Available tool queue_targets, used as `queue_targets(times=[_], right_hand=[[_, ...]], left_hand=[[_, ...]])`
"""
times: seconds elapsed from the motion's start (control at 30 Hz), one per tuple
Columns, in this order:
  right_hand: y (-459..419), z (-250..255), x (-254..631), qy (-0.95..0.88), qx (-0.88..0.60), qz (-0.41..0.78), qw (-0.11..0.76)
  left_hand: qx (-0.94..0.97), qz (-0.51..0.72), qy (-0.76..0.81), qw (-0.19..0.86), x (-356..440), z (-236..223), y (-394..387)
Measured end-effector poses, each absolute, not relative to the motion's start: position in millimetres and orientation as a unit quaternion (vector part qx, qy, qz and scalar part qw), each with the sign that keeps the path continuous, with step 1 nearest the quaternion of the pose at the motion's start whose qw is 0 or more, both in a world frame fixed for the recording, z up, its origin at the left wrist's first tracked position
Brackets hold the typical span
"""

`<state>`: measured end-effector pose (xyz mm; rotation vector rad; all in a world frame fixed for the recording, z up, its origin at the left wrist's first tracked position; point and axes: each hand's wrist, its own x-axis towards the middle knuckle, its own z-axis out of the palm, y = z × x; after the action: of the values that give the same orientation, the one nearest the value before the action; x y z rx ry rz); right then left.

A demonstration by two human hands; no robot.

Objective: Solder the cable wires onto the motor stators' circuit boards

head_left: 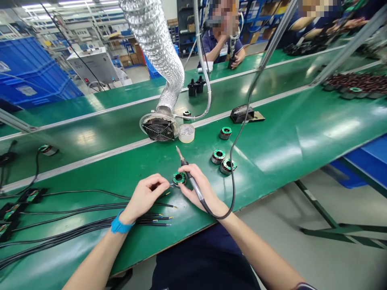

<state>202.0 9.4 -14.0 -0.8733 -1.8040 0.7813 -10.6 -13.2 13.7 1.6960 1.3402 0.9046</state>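
Note:
My right hand (202, 189) is closed round a soldering iron (193, 182), whose tip points up and away over the bench. The thumb of that hand rests against a small motor stator (179, 179) with a green circuit board ring on top. My left hand (148, 194), with a blue wristband (121, 224), pinches a thin wire end (171, 185) at the stator's left side. A black cable (90, 191) runs from the left toward this hand; its course under the palm is hidden. Below lie several black cables (154, 220) with stripped, coloured ends.
Three more stators (225, 133) stand to the right. Ahead are a round white tub (186, 133), a fume extractor (160, 128) on a foil duct, and a black holder (243, 114). The iron's cord (234, 161) loops past my right. A co-worker (222, 44) sits across the bench.

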Motion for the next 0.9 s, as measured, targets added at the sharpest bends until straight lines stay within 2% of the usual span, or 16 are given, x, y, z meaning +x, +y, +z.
queue_targets(times=[0.2,0.4,0.6,0.8,0.9], right_hand=[[18,-36,195,-0.761,-0.351,0.329,0.436],[-1,-35,181,-0.739,-0.468,0.246,0.417],[-8,-38,193,-0.728,-0.387,0.342,0.452],[-11,-38,176,-0.732,-0.432,0.282,0.446],[-13,-34,179,-0.729,-0.411,0.292,0.464]], left_hand=[[0.606,0.414,0.586,0.344,-9,1,-6],[0.618,0.429,0.584,0.304,0,-6,-10],[0.648,0.437,0.568,0.256,3,-9,-11],[0.678,0.429,0.548,0.236,14,-11,-12],[0.698,0.412,0.537,0.235,15,-13,-14]])
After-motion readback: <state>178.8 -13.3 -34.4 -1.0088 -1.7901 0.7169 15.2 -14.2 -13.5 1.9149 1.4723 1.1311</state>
